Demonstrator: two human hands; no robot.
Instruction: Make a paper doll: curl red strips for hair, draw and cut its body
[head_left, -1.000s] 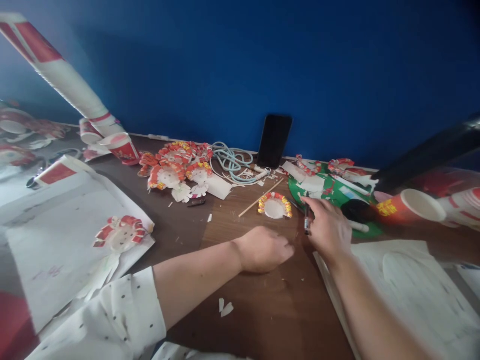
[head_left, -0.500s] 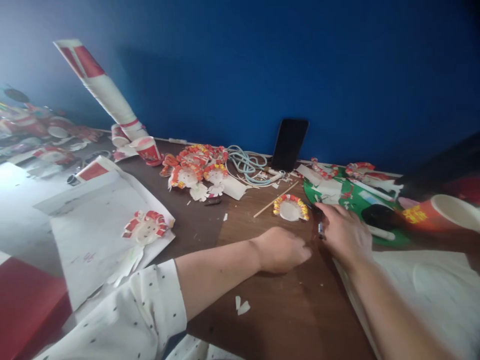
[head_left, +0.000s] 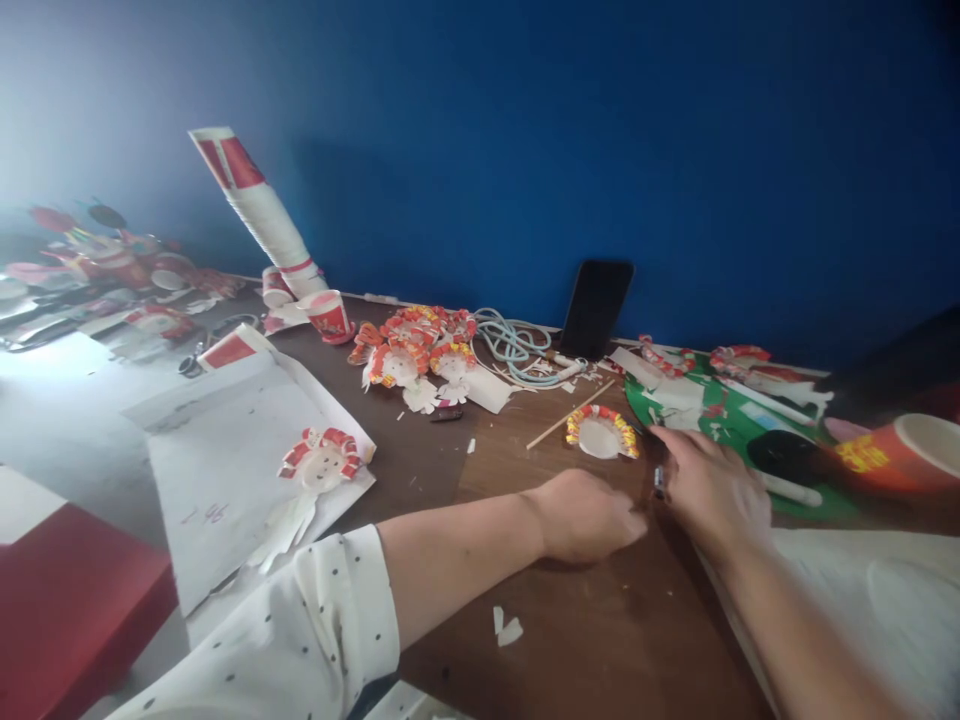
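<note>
Brown tabletop, narrow gap between hands

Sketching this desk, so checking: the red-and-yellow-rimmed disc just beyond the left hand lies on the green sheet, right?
Not on the green sheet: the head view shows the disc, just beyond the left hand, on the brown tabletop.
</note>
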